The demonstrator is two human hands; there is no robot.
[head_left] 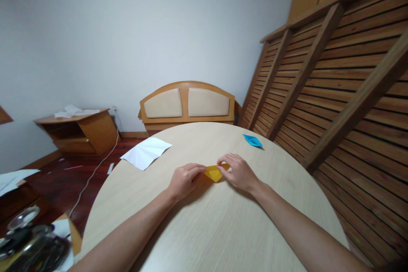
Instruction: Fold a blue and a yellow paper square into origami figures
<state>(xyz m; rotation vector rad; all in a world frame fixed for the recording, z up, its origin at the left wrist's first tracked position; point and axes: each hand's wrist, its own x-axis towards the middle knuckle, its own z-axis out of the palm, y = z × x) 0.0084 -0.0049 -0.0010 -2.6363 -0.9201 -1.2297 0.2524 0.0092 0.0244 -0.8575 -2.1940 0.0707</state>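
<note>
A folded piece of yellow paper, shaped like a triangle with its point toward me, is held between both hands over the middle of the table. My left hand pinches its left corner between thumb and fingers. At the right part of the upper edge, my right hand grips the paper, its thumb in front and its fingers behind. The fingers hide both side corners. Farther back to the right lies a small blue folded paper boat, apart from my hands.
A creased white paper sheet lies at the round table's left edge. Beyond stands a padded headboard. A slatted wooden frame leans at the right. A low cabinet, a cable and a cluttered surface are at left.
</note>
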